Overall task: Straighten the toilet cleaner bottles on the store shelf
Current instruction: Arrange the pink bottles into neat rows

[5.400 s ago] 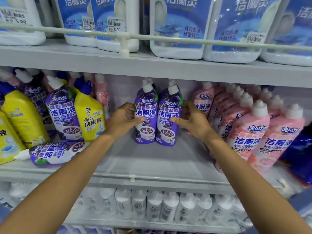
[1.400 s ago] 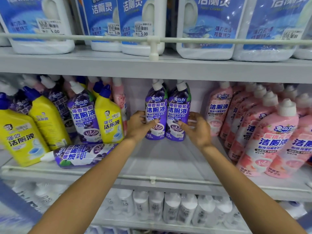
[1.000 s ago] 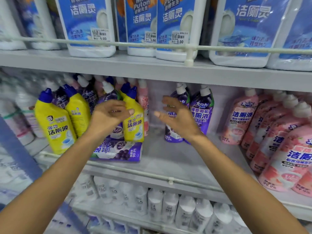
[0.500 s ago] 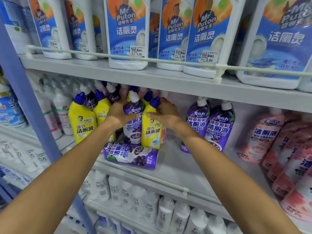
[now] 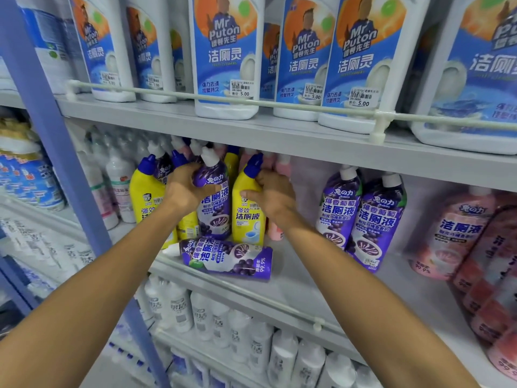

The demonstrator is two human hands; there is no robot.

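Note:
On the middle shelf (image 5: 302,292) my left hand (image 5: 184,190) grips the neck of an upright purple toilet cleaner bottle (image 5: 214,208). My right hand (image 5: 272,196) wraps around the yellow bottle with a blue cap (image 5: 247,219) beside it. Another purple bottle (image 5: 226,257) lies on its side in front of them, cap pointing left. Two purple bottles (image 5: 361,217) stand upright together to the right. More yellow bottles (image 5: 145,191) stand on the left, partly hidden by my left arm.
Pink bottles (image 5: 461,233) crowd the shelf's right end. Large white jugs with blue labels (image 5: 226,57) stand on the shelf above, behind a white rail (image 5: 279,103). White bottles (image 5: 223,329) fill the shelf below. A blue upright post (image 5: 56,130) bounds the left side.
Both hands left the two purple bottles in the middle and moved left. They now hold a purple bottle and a yellow bottle in the left group; the view shifted left too.

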